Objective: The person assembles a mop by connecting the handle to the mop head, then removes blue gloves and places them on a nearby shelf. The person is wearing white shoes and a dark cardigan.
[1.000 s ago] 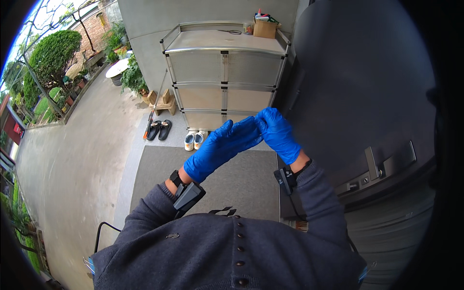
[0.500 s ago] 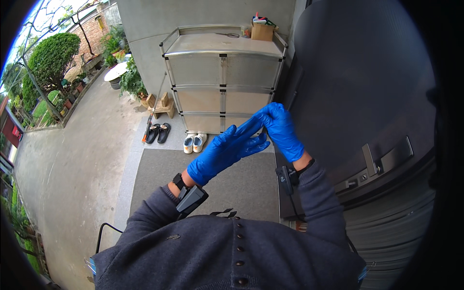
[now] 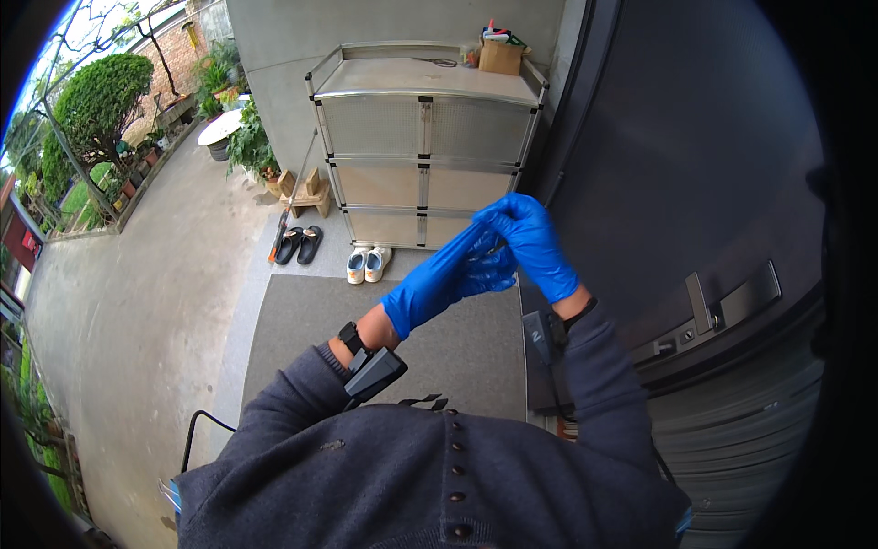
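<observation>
Both of my hands wear thin blue gloves. My right hand is closed in a pinch on the stretched end of the blue glove worn on my left hand. The glove's material is drawn taut up toward the pinching fingers, and its cuff has bared the left wrist. Below that pulled part, the left fingers reach out to the right, slightly curled and holding nothing that I can see. Each wrist carries a dark strap, with a black device on the left and a smaller device on the right.
Ahead stands a metal-framed cabinet with a cardboard box on top. White shoes and black slippers sit before it, beyond a grey mat. A dark door with a metal handle rises at right.
The blue glove on my left hand has slid toward the fingertips, exposing more wrist. My left arm has shifted slightly right, while my right hand keeps its pinch.
</observation>
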The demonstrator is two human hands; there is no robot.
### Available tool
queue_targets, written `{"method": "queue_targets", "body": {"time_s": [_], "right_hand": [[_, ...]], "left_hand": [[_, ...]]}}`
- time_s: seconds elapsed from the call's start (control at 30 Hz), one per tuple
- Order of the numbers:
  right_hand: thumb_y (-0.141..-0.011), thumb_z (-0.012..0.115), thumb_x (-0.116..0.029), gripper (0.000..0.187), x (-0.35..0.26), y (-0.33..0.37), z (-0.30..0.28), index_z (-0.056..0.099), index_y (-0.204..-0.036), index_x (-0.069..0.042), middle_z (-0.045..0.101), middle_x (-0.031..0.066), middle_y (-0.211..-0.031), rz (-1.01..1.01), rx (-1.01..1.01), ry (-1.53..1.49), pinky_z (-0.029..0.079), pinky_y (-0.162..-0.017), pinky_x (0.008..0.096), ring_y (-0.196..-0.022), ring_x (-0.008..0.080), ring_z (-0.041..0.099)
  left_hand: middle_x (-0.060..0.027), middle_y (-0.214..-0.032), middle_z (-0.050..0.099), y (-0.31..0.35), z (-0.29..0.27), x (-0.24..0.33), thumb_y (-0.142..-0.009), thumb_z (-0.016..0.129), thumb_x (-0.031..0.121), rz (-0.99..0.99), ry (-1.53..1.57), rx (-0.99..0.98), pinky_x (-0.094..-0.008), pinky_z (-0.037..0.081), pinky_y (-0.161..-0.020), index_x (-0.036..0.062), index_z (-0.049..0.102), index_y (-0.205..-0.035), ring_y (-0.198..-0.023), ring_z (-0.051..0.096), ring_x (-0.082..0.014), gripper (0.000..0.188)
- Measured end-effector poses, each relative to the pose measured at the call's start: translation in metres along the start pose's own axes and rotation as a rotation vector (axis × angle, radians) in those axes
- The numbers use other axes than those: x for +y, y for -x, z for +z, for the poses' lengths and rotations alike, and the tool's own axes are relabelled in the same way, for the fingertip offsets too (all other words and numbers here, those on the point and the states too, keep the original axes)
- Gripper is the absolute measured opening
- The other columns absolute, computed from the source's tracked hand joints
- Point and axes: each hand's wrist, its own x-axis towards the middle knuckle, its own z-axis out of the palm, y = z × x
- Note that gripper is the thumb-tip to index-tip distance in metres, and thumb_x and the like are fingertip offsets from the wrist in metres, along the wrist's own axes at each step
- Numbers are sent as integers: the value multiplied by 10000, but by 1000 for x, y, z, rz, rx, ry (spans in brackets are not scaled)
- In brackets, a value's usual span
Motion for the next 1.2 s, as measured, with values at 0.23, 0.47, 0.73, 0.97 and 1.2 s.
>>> {"method": "queue_targets", "body": {"time_s": [0.23,0.47,0.73,0.97,1.2], "right_hand": [[-951,612,-316,333,20,11,-10,591,-1178,-74,635,77,-1056,15,1,-96,517,-782,265,-899,137,611],[-949,565,-459,414,29,4,9,655,-1072,-74,669,96,-917,137,95,131,526,-673,315,-814,160,643],[-1004,512,-324,366,71,-5,-31,638,-826,-30,665,58,-733,162,319,232,477,-632,287,-670,112,596],[-997,515,-336,376,94,0,-50,618,-828,-17,656,100,-716,147,350,528,474,-605,313,-652,138,610],[-987,488,-421,417,97,7,-37,644,-901,-44,676,141,-775,197,255,412,502,-612,378,-708,296,663]], "left_hand": [[-105,-1561,238,-11,1,9,-1027,357,434,80,170,39,-450,308,-1146,132,150,-1531,-1377,368,-270,623],[-65,-1559,264,-19,7,3,-1034,341,419,43,-21,85,-360,243,-1171,127,185,-1527,-1396,323,-183,594],[-39,-1605,113,-23,-6,-11,-1041,235,435,-13,-58,-184,-340,115,-1202,128,77,-1541,-1470,144,-194,608],[-51,-1608,79,-1,-16,-14,-1049,228,394,-295,1445,-51,-306,150,-1194,69,19,-1530,-1463,168,-185,617],[-128,-1574,206,-8,-53,-30,-1046,290,370,-205,-58,-23,-345,223,-1178,48,126,-1524,-1424,272,-232,599]]}}
